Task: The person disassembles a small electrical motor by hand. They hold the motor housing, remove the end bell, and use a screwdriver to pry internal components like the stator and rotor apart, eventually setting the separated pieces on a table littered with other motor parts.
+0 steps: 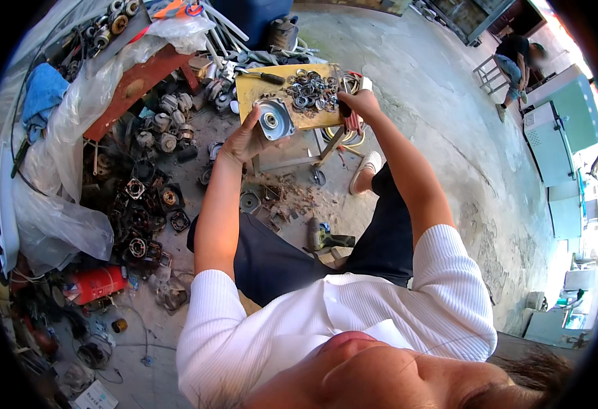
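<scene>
My left hand [244, 138] grips a square metal motor end cover [274, 118] by its left side, its round recess and centre ring facing up. The cover is held over the near left part of a yellow board [250, 94]. My right hand [362, 103] is closed at the board's right edge around something dark, only partly visible. A pile of metal rings and bearings [307, 88] lies on the board between my hands. Behind the cover lies a black-handled tool [266, 76]. Red handles or cords [355, 125] show just below my right hand.
A cordless drill [330, 237] lies on the floor between my legs, near metal scraps [287, 199]. Motor parts [142, 198] heap up on the left, with a red cylinder [96, 284] and plastic sheeting [67, 163]. Another person [515, 61] is at the far right.
</scene>
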`<state>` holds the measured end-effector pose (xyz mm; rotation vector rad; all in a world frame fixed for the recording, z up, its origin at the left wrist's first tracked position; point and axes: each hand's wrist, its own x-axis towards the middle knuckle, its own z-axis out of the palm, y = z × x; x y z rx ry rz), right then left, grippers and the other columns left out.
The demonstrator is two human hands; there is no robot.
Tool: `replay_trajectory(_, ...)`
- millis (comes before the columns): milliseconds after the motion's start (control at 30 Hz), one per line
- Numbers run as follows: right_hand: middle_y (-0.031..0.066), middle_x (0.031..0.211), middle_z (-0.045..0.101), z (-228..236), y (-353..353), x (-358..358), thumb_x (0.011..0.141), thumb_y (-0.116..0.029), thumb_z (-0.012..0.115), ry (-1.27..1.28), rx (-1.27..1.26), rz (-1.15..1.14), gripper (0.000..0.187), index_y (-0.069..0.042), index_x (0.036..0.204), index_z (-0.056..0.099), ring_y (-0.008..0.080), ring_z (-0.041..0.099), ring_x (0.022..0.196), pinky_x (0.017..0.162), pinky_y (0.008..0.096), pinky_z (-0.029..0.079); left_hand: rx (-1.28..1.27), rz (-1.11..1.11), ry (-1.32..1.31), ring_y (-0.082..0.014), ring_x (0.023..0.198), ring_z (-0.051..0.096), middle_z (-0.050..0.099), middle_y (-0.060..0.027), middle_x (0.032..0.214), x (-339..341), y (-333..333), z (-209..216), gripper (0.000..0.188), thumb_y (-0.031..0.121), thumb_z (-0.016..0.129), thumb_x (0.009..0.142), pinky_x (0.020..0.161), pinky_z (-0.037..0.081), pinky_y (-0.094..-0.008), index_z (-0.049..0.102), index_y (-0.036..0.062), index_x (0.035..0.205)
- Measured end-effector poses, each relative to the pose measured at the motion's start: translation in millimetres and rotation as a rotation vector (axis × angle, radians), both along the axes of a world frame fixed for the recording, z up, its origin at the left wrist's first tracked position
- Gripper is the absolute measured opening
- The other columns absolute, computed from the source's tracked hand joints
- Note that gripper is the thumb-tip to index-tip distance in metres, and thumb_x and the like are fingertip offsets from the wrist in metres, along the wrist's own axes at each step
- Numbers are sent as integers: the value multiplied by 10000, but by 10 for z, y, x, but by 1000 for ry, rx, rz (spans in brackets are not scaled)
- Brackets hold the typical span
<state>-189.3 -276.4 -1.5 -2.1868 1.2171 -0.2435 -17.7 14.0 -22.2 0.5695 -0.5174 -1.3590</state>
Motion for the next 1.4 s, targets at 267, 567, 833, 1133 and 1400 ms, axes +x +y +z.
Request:
replay_trajectory(267,59,904,637,394,1018,-888,1008,-270,469,-656,840,-75,253,-38,1081,538,124,617,714,657,275,560,138,163,43,-360,1194,573,558,-127,1338,-61,-142,85,771,644,584,859,921,483,-613,448,97,1386)
replay_trajectory(567,18,815,630,620,1684,-1293,951,-170,576,-535,546,198,354,-54,1279,509,54,516,630,576,231,450,188,176,160,-413,1197,561,600,-126,1298,-310,-144,338,832,794,415,837,1015,304,-651,501,156,1365)
replay_trajectory(833,2,790,627,692,1859,-1289,936,-172,613,-493,399,253,384,-60,1301,574,33,467,637,582,220,382,46,256,117,-334,1133,605,621,-178,1226,-258,-120,404,638,589,439,950,988,444,-538,501,82,1333)
replay_trajectory(1133,-7,783,624,800,1887,-1225,973,-190,576,-559,641,218,395,-47,1340,558,5,421,538,473,181,322,-55,259,56,-327,909,692,675,-209,1074,-285,-208,458,552,485,490,967,874,549,-438,528,16,1256)
replay_trajectory(1400,-5,791,619,854,1817,-1215,979,-211,576,-550,687,209,395,-57,1342,558,5,422,540,468,173,320,-33,290,-67,-286,901,695,677,-177,1051,-300,-244,442,519,450,515,968,855,554,-405,536,23,1263)
